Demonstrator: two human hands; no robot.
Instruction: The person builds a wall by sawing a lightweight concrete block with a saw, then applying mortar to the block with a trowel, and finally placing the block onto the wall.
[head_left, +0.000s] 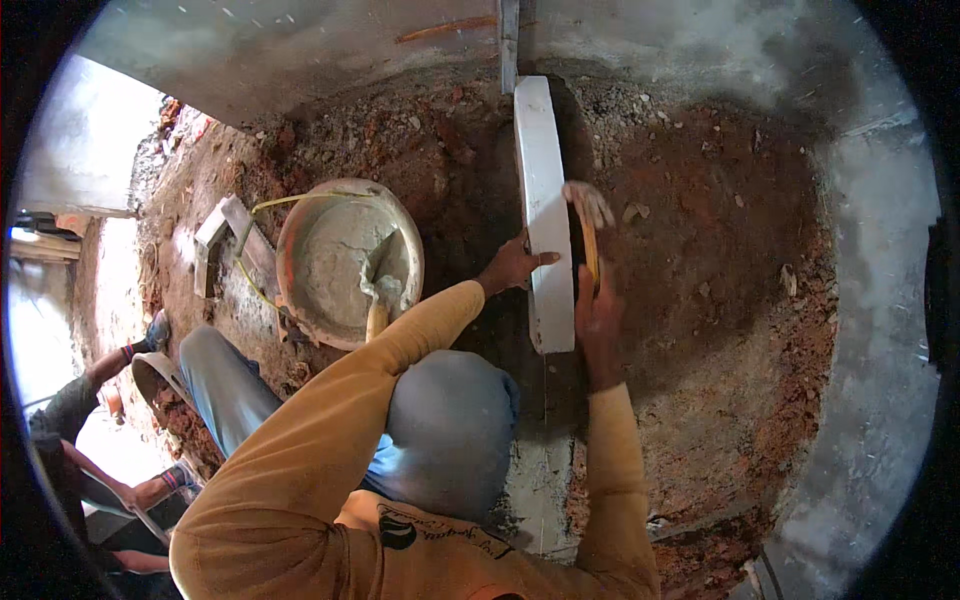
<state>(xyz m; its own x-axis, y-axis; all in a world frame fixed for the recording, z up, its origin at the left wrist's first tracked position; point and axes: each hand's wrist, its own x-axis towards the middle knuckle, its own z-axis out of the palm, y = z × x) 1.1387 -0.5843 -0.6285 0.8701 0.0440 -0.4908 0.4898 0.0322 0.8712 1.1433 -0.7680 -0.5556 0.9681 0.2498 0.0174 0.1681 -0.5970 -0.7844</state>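
Note:
A long white block (542, 180) stands on edge on the dirt, its far end by the back wall. My left hand (508, 263) grips its left side near the middle, thumb over the top. On the other side, my right hand (599, 320) is closed on a yellow wooden handle (589, 245) of a tool, whose pale, blurred head (588, 201) is beside the block. Left of my left arm, a round basin (300, 260) holds grey mortar and a trowel (378, 290).
Grey walls (680, 70) bound the back and right. Bent pieces (235, 230) and a yellow cord (255, 285) lie left of the basin on uneven dirt (720, 210). Another person's legs and hand (125, 493) are at the lower left. A narrow upright strip (508, 45) is against the back wall.

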